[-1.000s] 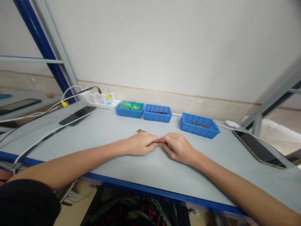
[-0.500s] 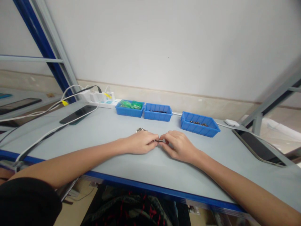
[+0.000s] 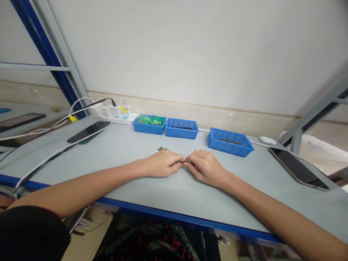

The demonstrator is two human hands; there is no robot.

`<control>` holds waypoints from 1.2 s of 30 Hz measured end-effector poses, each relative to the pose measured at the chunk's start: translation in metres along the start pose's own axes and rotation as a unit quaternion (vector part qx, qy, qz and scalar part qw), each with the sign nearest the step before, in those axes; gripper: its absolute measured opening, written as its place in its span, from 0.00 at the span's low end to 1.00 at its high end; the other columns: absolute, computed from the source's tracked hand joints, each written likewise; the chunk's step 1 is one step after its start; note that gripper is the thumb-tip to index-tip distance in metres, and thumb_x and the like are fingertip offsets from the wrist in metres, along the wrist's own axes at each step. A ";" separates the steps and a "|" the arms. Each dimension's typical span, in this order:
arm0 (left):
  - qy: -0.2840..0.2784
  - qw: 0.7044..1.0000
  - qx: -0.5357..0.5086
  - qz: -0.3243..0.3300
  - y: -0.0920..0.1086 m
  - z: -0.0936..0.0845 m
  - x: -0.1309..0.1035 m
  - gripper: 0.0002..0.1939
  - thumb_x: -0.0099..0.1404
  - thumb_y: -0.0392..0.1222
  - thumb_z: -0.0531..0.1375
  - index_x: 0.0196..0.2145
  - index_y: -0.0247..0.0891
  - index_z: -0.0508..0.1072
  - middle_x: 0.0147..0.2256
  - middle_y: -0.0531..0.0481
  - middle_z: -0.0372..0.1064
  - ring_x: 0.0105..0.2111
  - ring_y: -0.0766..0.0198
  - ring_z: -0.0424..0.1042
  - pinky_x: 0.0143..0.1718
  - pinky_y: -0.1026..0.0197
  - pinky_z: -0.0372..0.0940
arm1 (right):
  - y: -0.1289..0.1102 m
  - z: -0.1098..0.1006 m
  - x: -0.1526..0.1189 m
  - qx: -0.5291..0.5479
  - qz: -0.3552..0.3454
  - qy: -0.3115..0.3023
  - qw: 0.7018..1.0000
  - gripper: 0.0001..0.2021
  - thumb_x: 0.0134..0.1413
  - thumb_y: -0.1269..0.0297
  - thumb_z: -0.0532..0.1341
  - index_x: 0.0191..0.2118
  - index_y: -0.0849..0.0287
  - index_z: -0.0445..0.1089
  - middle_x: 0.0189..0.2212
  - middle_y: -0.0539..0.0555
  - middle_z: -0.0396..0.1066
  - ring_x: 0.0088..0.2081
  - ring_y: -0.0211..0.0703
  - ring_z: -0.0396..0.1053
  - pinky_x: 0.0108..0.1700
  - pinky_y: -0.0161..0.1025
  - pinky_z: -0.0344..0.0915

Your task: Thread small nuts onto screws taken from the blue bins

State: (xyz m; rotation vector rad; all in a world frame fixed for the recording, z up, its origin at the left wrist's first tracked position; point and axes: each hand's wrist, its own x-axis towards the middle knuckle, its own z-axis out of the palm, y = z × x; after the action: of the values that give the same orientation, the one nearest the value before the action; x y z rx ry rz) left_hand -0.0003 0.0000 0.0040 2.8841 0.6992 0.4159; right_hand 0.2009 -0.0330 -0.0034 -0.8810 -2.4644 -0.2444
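Observation:
My left hand (image 3: 166,163) and my right hand (image 3: 205,166) meet fingertip to fingertip just above the grey tabletop. Both are closed in a pinch on a thin dark piece (image 3: 183,162), which shows as a short line between them; it is too small to name. Behind my left hand lies a little heap of shiny metal parts (image 3: 162,149), partly hidden by the knuckles. Beyond my right hand stands a blue bin (image 3: 231,146) with small brownish metal parts in it.
Along the wall stand a blue bin (image 3: 181,134) of small dark parts and another blue bin (image 3: 149,128) with green bags. A white power strip (image 3: 119,119) with cables is at the back left. Phones lie on the left (image 3: 88,132) and right (image 3: 297,168).
The right fingertips have shifted slightly along the thin piece, so less of it shows. Otherwise the hands stay in place, and the view has moved a little.

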 end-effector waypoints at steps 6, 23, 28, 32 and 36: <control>0.004 1.000 0.000 0.005 -0.002 0.001 0.000 0.08 0.66 0.38 0.50 0.32 0.38 0.68 0.27 0.52 0.70 0.29 0.63 0.69 0.30 0.64 0.56 | -0.002 -0.001 -0.001 0.013 0.009 -0.003 1.000 0.09 0.59 0.62 0.53 0.35 0.61 0.67 0.25 0.53 0.68 0.28 0.39 0.64 0.32 0.36 0.56; -0.002 1.000 0.007 0.004 -0.002 0.002 0.000 0.08 0.66 0.39 0.50 0.32 0.37 0.67 0.28 0.52 0.70 0.29 0.64 0.69 0.30 0.64 0.55 | 0.002 0.003 -0.002 0.008 -0.004 -0.004 1.000 0.07 0.60 0.67 0.52 0.36 0.62 0.66 0.26 0.54 0.68 0.29 0.40 0.65 0.33 0.36 0.57; 0.001 1.000 0.007 0.002 -0.002 0.002 0.000 0.08 0.66 0.38 0.50 0.32 0.38 0.68 0.28 0.53 0.70 0.29 0.64 0.69 0.30 0.64 0.55 | 0.001 0.001 -0.002 0.006 -0.002 -0.007 1.000 0.10 0.61 0.63 0.52 0.35 0.62 0.67 0.25 0.53 0.68 0.28 0.40 0.65 0.32 0.36 0.56; 0.002 1.000 0.002 0.004 -0.002 0.002 0.000 0.07 0.65 0.37 0.50 0.33 0.38 0.68 0.28 0.53 0.70 0.29 0.64 0.69 0.30 0.64 0.56 | 0.000 -0.001 -0.002 0.013 0.001 -0.011 1.000 0.10 0.61 0.62 0.52 0.34 0.61 0.66 0.24 0.52 0.67 0.27 0.39 0.64 0.32 0.36 0.56; 0.003 1.000 0.003 0.002 -0.003 0.002 0.000 0.08 0.65 0.38 0.50 0.32 0.38 0.67 0.28 0.53 0.70 0.29 0.64 0.69 0.30 0.64 0.55 | -0.001 -0.002 -0.003 0.022 0.004 -0.011 1.000 0.08 0.59 0.63 0.53 0.37 0.61 0.66 0.26 0.52 0.67 0.28 0.39 0.63 0.32 0.36 0.56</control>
State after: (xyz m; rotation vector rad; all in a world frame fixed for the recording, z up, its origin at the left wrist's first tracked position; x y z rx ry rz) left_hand -0.0009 0.0022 0.0012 2.8917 0.6958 0.4251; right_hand 0.2026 -0.0360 -0.0032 -0.8782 -2.4762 -0.1771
